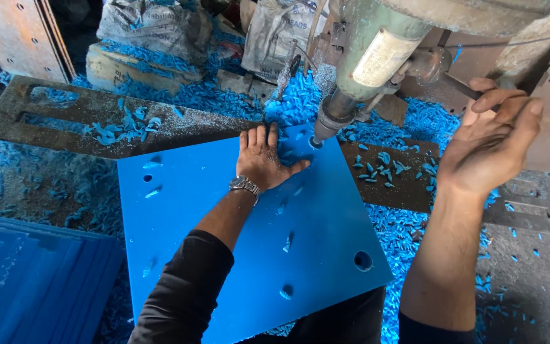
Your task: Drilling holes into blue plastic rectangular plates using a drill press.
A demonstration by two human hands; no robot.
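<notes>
The drill top is cut off above; its bit tip hides in the blue sheet.

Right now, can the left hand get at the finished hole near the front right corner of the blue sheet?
Probably yes: the left hand lies flat on the blue sheet, and only bare sheet with a few shavings separates it from the hole.

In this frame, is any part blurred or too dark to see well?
Head view: the blue plate and left hand are sharp and evenly lit; the right hand on the lever is slightly motion-blurred; the top-left background falls into deep shadow; straight edges bow a little toward the borders.
</notes>
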